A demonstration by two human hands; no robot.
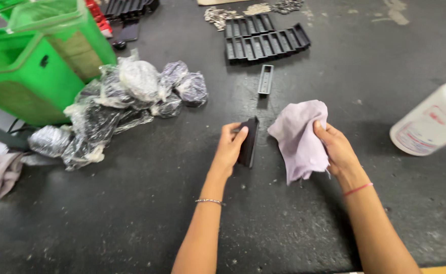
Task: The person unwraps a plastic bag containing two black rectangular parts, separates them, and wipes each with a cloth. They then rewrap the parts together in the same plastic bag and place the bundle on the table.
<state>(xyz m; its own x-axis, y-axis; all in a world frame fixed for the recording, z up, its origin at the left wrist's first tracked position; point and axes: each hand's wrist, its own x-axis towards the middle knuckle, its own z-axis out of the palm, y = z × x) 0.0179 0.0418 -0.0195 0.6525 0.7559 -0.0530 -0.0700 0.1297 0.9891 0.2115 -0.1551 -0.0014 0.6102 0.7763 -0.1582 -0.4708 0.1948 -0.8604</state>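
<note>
1. Dark, scuffed worktop [131, 218] fills the whole view, and right in the middle of it we have the action: a flat black plastic piece [248, 143] standing on its edge, long axis running away from the person and leaning slightly to the right at the top.
2. Left hand [229, 147] has it: fingers wrapped over the near face, thumb up along the edge, a firm pinch around the piece.
3. Just to the right of the piece, close but apart from it, hangs a pale lilac cloth [300, 137], bunched and drooping toward the worktop.
4. Right hand [337, 147] is clenched on that cloth, gripping it from the right side, so the cloth sits between this hand and the black piece.
5. Key relation: the piece's broad face points right, straight at the cloth, and the cloth hand is the nearer one to that face.
6. Farther out: a single small grey tray [265, 79] lies beyond the hands, black slotted trays [266, 43] behind it.
7. Left side: clear bags of dark parts [131, 96] and green bins [35, 61].
8. Far right: a white plastic bottle [431, 122] on its side, blurred.
</note>
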